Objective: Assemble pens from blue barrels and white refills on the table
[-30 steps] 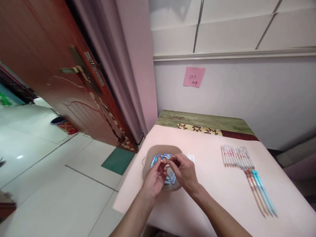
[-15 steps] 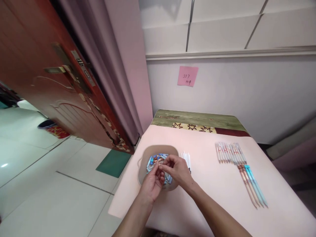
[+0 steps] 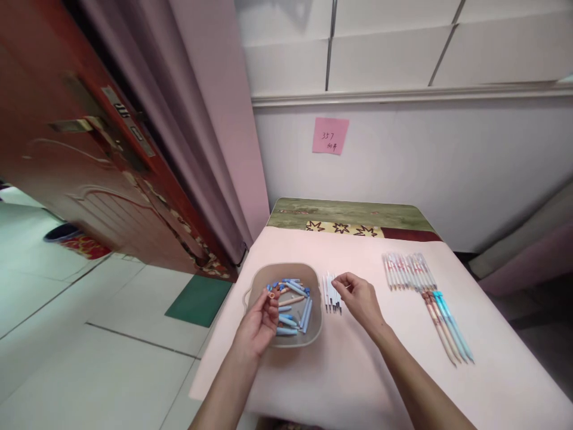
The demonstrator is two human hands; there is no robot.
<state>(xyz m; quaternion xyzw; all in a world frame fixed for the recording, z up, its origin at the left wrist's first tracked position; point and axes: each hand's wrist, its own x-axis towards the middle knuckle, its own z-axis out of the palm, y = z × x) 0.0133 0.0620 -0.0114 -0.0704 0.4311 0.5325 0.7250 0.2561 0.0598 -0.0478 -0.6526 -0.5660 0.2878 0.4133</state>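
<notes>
My left hand point(image 3: 262, 319) is over the left side of a beige plastic basin point(image 3: 316, 334), its fingers closed around a small brown pen part point(image 3: 271, 295) whose round open end points up. In the basin lie loose blue pen barrels point(image 3: 307, 315), tan barrels and small blue and brown pieces. To the right of the basin, thin white pen refills point(image 3: 329, 292) with dark tips lie in a row. My right hand point(image 3: 360, 298) reaches to them, thumb and forefinger pinched at the upper end of a refill.
On the right of the pink-covered table point(image 3: 358, 370) lies a row of clear pens point(image 3: 408, 272). Below them are several brown and blue pens point(image 3: 450, 328). A pink note point(image 3: 330, 135) sticks to the wall behind. A wooden door point(image 3: 111, 179) stands at the left.
My hands have parted from being together over the basin. The right hand has moved right to the white refills; the left has shifted slightly left with the brown pen part.
</notes>
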